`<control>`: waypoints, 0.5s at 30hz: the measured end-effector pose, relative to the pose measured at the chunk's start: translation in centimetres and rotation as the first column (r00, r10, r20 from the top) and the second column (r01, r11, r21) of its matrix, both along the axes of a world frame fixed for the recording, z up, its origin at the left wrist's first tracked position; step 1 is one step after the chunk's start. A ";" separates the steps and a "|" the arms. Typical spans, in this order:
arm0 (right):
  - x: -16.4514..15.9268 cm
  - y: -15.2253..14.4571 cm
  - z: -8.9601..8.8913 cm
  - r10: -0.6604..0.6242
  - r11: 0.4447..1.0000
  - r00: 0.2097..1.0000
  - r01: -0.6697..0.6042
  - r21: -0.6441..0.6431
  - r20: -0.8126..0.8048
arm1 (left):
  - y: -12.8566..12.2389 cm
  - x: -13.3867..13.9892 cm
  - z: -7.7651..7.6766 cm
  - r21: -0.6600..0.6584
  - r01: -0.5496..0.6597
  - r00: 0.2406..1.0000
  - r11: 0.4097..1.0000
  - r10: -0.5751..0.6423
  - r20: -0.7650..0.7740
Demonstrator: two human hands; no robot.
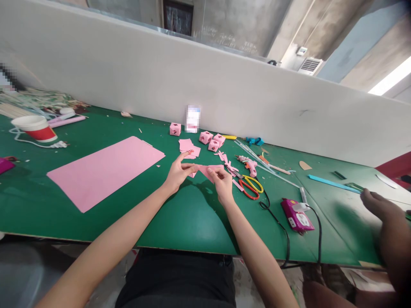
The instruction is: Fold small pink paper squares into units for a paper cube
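A small piece of pink paper (205, 170) is stretched between my two hands above the green table. My left hand (177, 173) pinches its left end between thumb and fingers. On the other side my right hand (221, 182) grips it, thumb on top. Just beyond my left fingers lie small pink paper squares (185, 144). Pink paper strips (224, 159) are scattered past my right hand, beside scissors (253, 186) with red and yellow handles. Folded pink paper cubes (206, 137) with dark diamond-shaped openings stand farther back.
A large pink sheet (105, 173) covers the table's left part, near a paper cup (35, 127). To the right are a pink glue gun (249, 166) and a magenta power adapter (297, 216) with cords. Another person's hand (379, 205) holds a green strip at far right.
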State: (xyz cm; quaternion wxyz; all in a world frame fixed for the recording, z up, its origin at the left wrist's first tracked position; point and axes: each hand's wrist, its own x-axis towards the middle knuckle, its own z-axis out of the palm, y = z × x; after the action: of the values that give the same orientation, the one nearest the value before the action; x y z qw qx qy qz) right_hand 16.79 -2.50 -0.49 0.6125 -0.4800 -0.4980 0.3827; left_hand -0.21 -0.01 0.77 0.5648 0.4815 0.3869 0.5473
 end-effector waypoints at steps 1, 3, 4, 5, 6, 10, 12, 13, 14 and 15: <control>0.2 0.0 0.0 -0.008 1.000 1.000 0.008 0.006 -0.005 | 0.0 -0.1 0.0 -0.001 0.007 1.000 1.000 -0.007 0.014; 0.7 0.1 0.1 -0.037 0.999 0.999 0.037 0.025 -0.026 | 0.2 -0.4 0.1 0.002 -0.001 0.999 1.000 0.001 0.053; 1.1 0.2 0.2 -0.058 0.998 0.998 0.060 0.035 -0.039 | 0.4 -0.6 0.2 0.006 -0.019 0.997 1.000 0.018 0.072; 1.4 0.3 0.2 -0.079 0.996 0.996 0.081 0.045 -0.049 | 0.5 -0.8 0.2 0.014 -0.050 0.995 0.999 0.048 0.090; 1.8 0.4 0.2 -0.097 0.994 0.994 0.099 0.049 -0.049 | 0.7 -1.0 0.3 0.013 -0.081 0.992 0.997 0.079 0.100; 2.2 0.5 0.1 -0.095 0.994 0.995 0.096 0.055 -0.017 | 0.9 -1.1 0.4 -0.002 -0.123 0.989 0.992 0.123 0.080; 1.8 0.4 0.0 -0.065 0.997 0.998 0.065 0.045 0.011 | 0.6 -0.7 0.4 0.005 -0.056 0.997 0.998 0.056 0.053; 1.5 0.3 -0.1 -0.052 0.998 0.998 0.051 0.035 0.023 | 0.4 -0.6 0.4 0.006 -0.008 1.000 1.000 0.008 0.028; 1.2 0.3 -0.1 -0.040 0.999 0.999 0.039 0.026 0.029 | 0.3 -0.4 0.4 0.008 0.022 1.000 1.000 -0.022 0.005; 1.0 0.2 -0.1 -0.028 0.999 0.999 0.028 0.019 0.031 | 0.1 -0.3 0.3 0.011 0.035 0.999 0.999 -0.035 -0.017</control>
State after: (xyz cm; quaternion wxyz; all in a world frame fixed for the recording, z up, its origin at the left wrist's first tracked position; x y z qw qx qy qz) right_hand 17.76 -2.32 -0.64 0.6142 -0.4872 -0.5042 0.3621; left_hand -0.50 0.12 1.12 0.5682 0.4961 0.3800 0.5354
